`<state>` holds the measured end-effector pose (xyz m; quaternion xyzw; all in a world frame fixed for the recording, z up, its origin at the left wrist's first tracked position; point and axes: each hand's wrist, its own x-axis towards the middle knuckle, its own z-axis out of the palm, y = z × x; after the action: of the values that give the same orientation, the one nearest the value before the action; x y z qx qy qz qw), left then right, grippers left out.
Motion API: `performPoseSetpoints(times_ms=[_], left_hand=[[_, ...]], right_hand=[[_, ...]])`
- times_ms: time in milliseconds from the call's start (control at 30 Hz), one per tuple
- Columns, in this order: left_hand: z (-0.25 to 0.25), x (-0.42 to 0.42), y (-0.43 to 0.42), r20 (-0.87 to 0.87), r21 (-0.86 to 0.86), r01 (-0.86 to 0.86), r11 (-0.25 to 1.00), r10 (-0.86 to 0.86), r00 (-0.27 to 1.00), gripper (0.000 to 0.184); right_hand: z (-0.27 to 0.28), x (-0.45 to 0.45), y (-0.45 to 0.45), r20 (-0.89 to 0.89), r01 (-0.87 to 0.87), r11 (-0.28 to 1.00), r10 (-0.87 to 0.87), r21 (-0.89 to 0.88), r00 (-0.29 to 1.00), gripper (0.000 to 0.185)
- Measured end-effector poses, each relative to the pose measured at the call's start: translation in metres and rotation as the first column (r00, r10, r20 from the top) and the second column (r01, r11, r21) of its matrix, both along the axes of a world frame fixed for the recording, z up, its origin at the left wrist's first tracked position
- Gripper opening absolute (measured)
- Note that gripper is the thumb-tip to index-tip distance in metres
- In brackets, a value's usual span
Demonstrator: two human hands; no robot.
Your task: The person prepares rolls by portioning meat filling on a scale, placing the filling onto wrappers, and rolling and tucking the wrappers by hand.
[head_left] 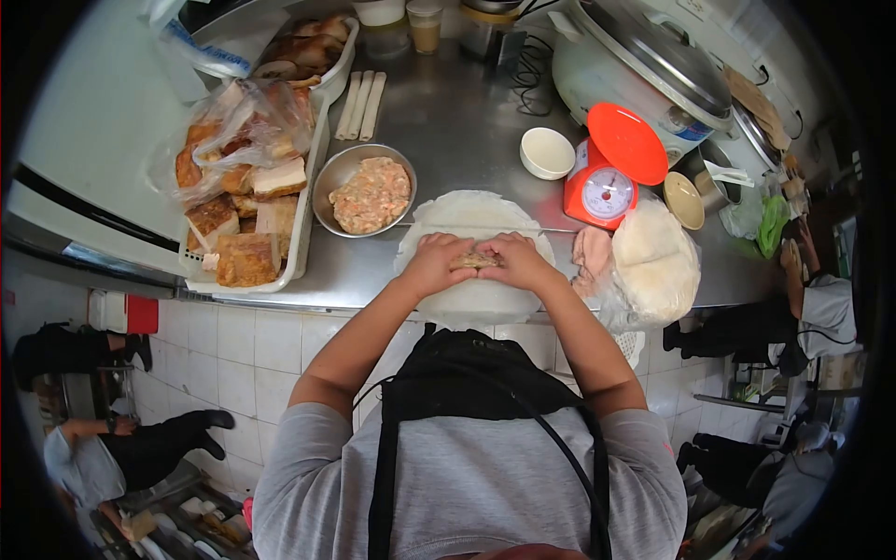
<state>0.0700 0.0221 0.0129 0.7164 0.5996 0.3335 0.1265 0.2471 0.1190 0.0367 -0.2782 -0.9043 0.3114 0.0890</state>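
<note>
In the head view, a thin round white wrapper sheet [471, 213] lies on the steel counter in front of me. A small strip of meat filling [477, 260] rests on it. My left hand [437, 265] presses the strip's left end with curled fingers, and my right hand [519, 261] closes round its right end. Up and to the left of my hands, a metal bowl [322, 198] holds a mound of minced filling [371, 195]. Close by on the right sits a plastic-wrapped stack of round wrappers [656, 261], beside a crumpled pink item [591, 259].
A white crate [301, 245] of roasted meat chunks stands left. Several white rolls [360, 105] lie behind the bowl. A red scale [605, 191], a small white bowl [547, 153] and a big lidded cooker [635, 70] occupy the right. Other people stand at both sides.
</note>
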Motion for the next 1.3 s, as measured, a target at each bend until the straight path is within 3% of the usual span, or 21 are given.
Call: performPoseSetpoints(times_ms=[200, 333, 400, 533, 633, 733, 900, 1000, 1100, 1300], left_hand=[[-0.022, -0.005, -0.003, -0.013, 0.004, 0.033, 0.999, -0.033, 0.999, 0.034], [-0.011, 0.001, -0.009, -0.044, 0.072, -0.110, 0.991, 0.114, 0.993, 0.026], [-0.012, -0.001, -0.009, -0.070, 0.000, -0.078, 0.997, 0.077, 0.995, 0.031], [-0.020, -0.007, -0.008, -0.067, -0.068, -0.041, 0.997, 0.037, 0.997, 0.039], [-0.007, -0.014, -0.012, -0.092, -0.061, -0.014, 0.998, 0.008, 0.996, 0.037], [-0.005, -0.017, -0.014, -0.097, 0.040, -0.100, 0.994, 0.103, 0.990, 0.035], [-0.017, -0.024, -0.015, -0.101, 0.001, -0.058, 0.998, 0.058, 0.993, 0.037], [-0.012, -0.027, -0.020, -0.087, 0.008, -0.057, 0.998, 0.058, 0.995, 0.033], [0.000, -0.029, -0.027, -0.038, 0.042, -0.094, 0.995, 0.096, 0.995, 0.033], [-0.017, -0.033, -0.021, -0.117, 0.043, -0.103, 0.994, 0.107, 0.987, 0.038]], right_hand=[[-0.016, -0.010, 0.005, 0.121, -0.063, 0.995, 0.054, 0.072, 0.991, 0.029], [-0.005, -0.014, -0.006, 0.059, 0.000, 0.992, -0.007, 0.129, 0.998, 0.022], [-0.014, -0.019, -0.011, 0.116, -0.042, 0.975, 0.017, 0.218, 0.993, 0.026], [-0.022, -0.023, -0.017, 0.096, -0.003, 0.983, -0.016, 0.186, 0.995, 0.030], [-0.009, -0.023, -0.016, 0.083, -0.012, 0.979, -0.005, 0.205, 0.997, 0.028], [-0.011, -0.029, -0.019, 0.056, -0.023, 0.965, 0.009, 0.262, 0.998, 0.030], [-0.023, -0.044, -0.019, 0.177, -0.091, 0.968, 0.050, 0.233, 0.983, 0.038], [-0.010, -0.038, -0.018, 0.063, -0.066, 0.967, 0.052, 0.247, 0.997, 0.026], [-0.008, -0.034, -0.014, -0.151, -0.055, 0.995, 0.067, 0.083, 0.986, 0.021], [-0.025, -0.048, -0.015, 0.015, -0.141, 0.981, 0.140, 0.132, 0.990, 0.026]])
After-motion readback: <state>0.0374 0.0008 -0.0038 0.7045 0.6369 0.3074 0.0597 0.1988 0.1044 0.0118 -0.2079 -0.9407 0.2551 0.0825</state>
